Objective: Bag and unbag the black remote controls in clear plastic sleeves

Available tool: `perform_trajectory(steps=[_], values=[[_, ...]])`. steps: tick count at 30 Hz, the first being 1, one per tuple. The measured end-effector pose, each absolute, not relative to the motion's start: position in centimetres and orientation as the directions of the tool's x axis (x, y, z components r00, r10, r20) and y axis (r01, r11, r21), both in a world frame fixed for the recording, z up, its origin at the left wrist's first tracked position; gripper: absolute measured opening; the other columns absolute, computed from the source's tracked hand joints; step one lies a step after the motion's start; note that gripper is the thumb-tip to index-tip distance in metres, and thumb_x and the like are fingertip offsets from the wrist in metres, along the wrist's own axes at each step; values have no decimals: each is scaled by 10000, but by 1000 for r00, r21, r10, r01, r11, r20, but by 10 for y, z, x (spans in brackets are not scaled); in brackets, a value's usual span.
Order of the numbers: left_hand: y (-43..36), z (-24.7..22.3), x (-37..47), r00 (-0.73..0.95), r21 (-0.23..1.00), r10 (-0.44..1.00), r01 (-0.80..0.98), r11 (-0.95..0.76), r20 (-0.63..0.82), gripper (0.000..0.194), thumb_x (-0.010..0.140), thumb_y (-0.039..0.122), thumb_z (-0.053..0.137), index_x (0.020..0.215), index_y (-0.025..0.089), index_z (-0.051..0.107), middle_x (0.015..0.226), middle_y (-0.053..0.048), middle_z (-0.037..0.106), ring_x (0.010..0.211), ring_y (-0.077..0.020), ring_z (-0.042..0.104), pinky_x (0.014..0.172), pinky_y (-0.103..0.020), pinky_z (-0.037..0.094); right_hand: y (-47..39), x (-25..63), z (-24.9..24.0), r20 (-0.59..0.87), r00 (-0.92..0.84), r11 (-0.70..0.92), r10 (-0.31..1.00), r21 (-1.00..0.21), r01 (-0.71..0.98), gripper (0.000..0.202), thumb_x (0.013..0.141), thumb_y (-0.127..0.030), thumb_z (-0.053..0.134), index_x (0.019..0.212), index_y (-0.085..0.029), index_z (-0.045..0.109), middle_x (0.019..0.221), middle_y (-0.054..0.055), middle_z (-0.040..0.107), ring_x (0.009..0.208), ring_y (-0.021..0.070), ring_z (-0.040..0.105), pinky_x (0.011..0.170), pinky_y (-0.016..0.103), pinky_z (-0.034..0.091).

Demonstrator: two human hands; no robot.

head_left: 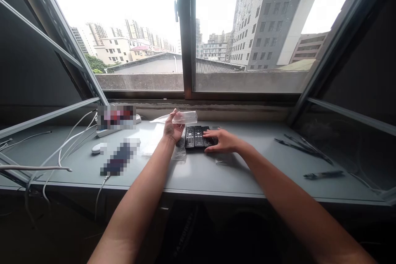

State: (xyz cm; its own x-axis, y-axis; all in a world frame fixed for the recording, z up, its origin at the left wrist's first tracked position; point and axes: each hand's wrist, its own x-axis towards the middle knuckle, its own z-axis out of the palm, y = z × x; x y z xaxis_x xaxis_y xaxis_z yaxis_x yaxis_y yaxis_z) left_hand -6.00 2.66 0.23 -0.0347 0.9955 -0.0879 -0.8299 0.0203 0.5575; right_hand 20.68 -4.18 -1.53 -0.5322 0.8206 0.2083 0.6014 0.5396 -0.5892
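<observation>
Clear plastic box (188,117), gripped in my left hand (173,129), looks light, slippery and crushable, best held by its edges, while my right hand (223,140) lies open over at least 3 black remotes (198,135) on the table (198,177), likely stiff, best taken by their sides.

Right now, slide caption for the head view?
Left hand holds a clear plastic piece; right hand spreads over a row of black remotes below a window.

A metal-framed workbench (247,179) beneath a window (186,29) suggests a workshop.
</observation>
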Motion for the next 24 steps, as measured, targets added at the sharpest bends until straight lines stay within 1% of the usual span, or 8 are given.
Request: perform_trajectory(steps=[2,4,6,9,15,18,22,24], values=[[27,1,-61,-31,553,996,-833,20,-83,220,903,251,873,1044,187,718,943,-44,795,768,-164,774,702,-276,635,-43,207,-11,284,-497,541,820,-668,510,619,764,-595,943,1298,-294,856,1474,97,743,1471,426,614,1315,591,378],[28,0,-62,-29,550,996,-835,20,-80,227,902,251,874,1052,187,716,951,-45,797,770,-161,773,705,-274,635,-44,206,-7,349,-423,516,836,-760,395,520,820,-579,905,1240,-276,877,1364,94,804,1339,388,718,1182,534,545],[28,0,-62,-24,549,997,-835,23,-79,228,905,253,872,1054,183,713,944,-46,798,773,-161,774,707,-272,635,-43,205,-5,385,-312,471,868,-839,273,482,854,-568,880,1219,-253,879,1265,94,838,1132,340,804,1044,506,635],[28,1,-61,-24,547,996,-837,26,-83,219,907,248,868,1041,182,708,918,-41,792,769,-162,772,702,-271,632,-41,203,-2,414,-130,425,901,-903,69,453,851,-551,896,1161,-221,883,1143,87,856,952,271,816,984,484,671],[26,4,-59,-25,540,995,-841,29,-92,190,918,249,856,1008,179,704,909,-38,781,746,-155,761,670,-270,624,-42,201,1,343,112,360,933,-910,-207,347,872,-528,895,930,-187,873,1059,101,842,1039,266,778,959,435,693],[24,5,-59,-27,553,996,-833,25,-86,170,931,249,844,1001,182,704,898,-38,781,733,-150,756,661,-259,618,-41,200,1,223,171,265,960,-919,-292,232,845,-388,938,861,-179,841,1020,95,831,1017,243,771,923,383,707],[21,6,-58,-33,569,996,-822,19,-80,161,939,254,837,989,179,703,894,-47,783,733,-156,758,676,-264,629,-41,198,0,106,153,154,983,-922,-354,122,845,-186,911,916,-174,813,1034,82,818,957,193,783,929,313,712],[20,7,-58,-34,571,996,-821,20,-85,160,938,252,837,992,178,706,903,-48,784,733,-155,758,670,-262,627,-44,199,1,69,114,108,991,-917,-385,264,853,-119,878,1095,-186,795,1067,70,813,928,180,800,923,302,720]])
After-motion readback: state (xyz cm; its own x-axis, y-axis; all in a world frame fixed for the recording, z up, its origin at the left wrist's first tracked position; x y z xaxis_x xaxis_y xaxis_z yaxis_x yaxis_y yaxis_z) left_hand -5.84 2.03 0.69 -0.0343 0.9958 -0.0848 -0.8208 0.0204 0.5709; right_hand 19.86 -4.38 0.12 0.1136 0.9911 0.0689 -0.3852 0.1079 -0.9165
